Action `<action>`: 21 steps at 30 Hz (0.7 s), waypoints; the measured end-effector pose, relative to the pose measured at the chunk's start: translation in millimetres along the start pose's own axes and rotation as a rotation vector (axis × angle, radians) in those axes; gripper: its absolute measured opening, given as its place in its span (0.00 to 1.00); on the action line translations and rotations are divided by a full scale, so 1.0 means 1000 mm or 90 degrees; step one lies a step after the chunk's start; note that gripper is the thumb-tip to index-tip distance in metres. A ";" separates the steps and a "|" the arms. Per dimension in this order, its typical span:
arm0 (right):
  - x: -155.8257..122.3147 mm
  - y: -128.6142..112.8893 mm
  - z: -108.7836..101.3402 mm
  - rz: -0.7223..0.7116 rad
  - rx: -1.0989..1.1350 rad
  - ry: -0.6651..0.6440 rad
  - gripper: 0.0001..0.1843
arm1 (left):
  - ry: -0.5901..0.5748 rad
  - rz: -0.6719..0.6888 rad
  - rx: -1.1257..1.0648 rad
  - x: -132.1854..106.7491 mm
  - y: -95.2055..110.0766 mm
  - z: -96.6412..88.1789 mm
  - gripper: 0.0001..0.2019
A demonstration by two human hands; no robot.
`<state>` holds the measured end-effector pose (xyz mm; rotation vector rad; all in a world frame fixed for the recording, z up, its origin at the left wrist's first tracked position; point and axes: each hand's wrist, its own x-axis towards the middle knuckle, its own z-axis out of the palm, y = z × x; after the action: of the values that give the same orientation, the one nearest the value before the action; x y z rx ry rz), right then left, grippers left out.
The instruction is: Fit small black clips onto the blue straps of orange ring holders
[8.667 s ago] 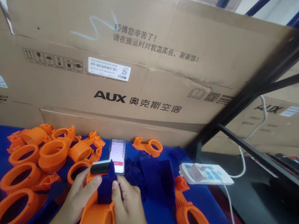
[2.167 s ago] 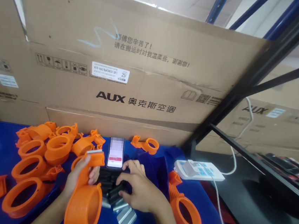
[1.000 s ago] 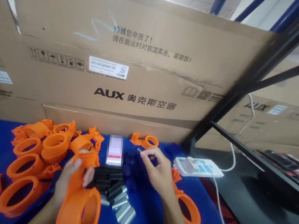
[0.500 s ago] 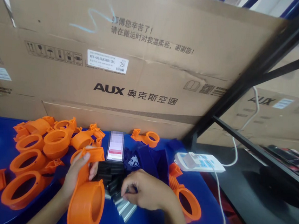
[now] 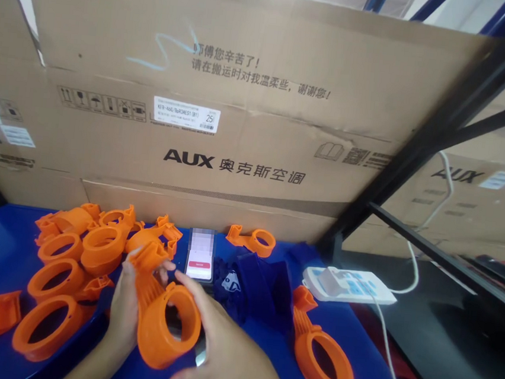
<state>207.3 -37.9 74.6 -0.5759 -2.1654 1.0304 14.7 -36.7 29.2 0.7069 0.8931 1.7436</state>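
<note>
My left hand (image 5: pixel 124 308) is closed around the upper arm of an orange plastic ring bracket (image 5: pixel 150 322), raised above the blue tabletop. Its clip end points up and its round opening faces right. My right hand (image 5: pixel 228 351) is beside the ring, thumb and fingers spread apart; whether a fingertip touches the rim is unclear. Behind the ring, the dark and silver small pieces are mostly hidden, with a silver bit (image 5: pixel 200 356) showing. A phone (image 5: pixel 199 269) with a lit screen lies beyond the hands.
Several similar orange brackets (image 5: pixel 54 277) are heaped on the left; one (image 5: pixel 325 363) lies at right, another (image 5: pixel 261 242) at the back. Dark blue material (image 5: pixel 265 289) lies near the phone. A white power strip (image 5: pixel 359 286) trails cables. A cardboard box (image 5: pixel 233 205) stands behind; a black metal frame (image 5: pixel 398 162) slants at right.
My right hand has left the small dark and silver pieces and opened beside the ring. The held bracket has turned and moved slightly right. The camera view has shifted a little.
</note>
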 end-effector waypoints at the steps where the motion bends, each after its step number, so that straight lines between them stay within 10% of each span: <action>1: 0.000 0.003 0.006 0.006 0.001 0.028 0.56 | -0.003 0.009 0.004 0.002 0.000 -0.001 0.30; 7: -0.010 0.026 -0.001 0.004 0.000 0.295 0.43 | -0.115 0.005 0.044 0.005 -0.015 0.003 0.38; 12: -0.012 0.037 -0.025 0.006 -0.024 0.451 0.41 | -0.248 0.170 0.392 -0.026 -0.019 0.002 0.26; 16: -0.011 0.033 -0.022 0.014 -0.089 0.409 0.38 | -0.266 0.406 0.751 -0.051 0.005 -0.032 0.24; 21: -0.012 0.018 -0.004 -0.049 -0.249 0.225 0.43 | -0.081 0.586 1.174 -0.054 0.041 -0.103 0.27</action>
<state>220.5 -32.8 58.0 -0.7813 -2.0539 0.4203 -71.5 -121.6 3.5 2.6411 2.2277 0.9745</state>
